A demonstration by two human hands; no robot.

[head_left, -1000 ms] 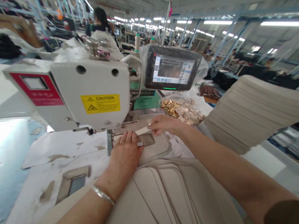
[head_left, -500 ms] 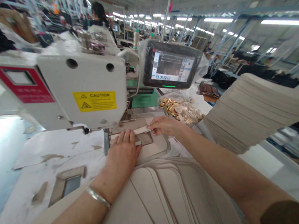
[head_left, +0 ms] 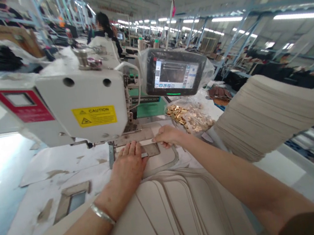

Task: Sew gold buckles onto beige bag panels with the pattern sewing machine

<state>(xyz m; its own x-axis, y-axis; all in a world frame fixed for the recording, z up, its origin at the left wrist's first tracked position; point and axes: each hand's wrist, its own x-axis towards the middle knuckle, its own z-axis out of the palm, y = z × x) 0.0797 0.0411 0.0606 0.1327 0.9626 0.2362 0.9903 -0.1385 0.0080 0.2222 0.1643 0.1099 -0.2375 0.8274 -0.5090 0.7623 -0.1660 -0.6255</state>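
Beside the head of a white sewing machine [head_left: 84, 93], my left hand [head_left: 128, 162] lies flat with its fingers stretched over a pale strip [head_left: 146, 142]. My right hand [head_left: 167, 136] pinches the right end of that strip between thumb and fingers. Under both hands is a beige fabric panel [head_left: 165, 159] with rounded corners, held in the machine's work area. A metal plate [head_left: 151, 149] with a rectangular shape shows between the hands. The left part of the strip is covered by my left fingers.
A fanned stack of beige panels [head_left: 172, 214] lies in front of me. Another stack [head_left: 272, 111] stands at the right. Gold-coloured metal pieces [head_left: 185, 117] sit in a plastic bag behind my right hand. A control screen [head_left: 172, 73] and a loose frame [head_left: 71, 198] are nearby.
The strip's right end has come down and the strip lies straighter along the panel. My right hand has shifted slightly left with it; my left hand stays pressed flat.
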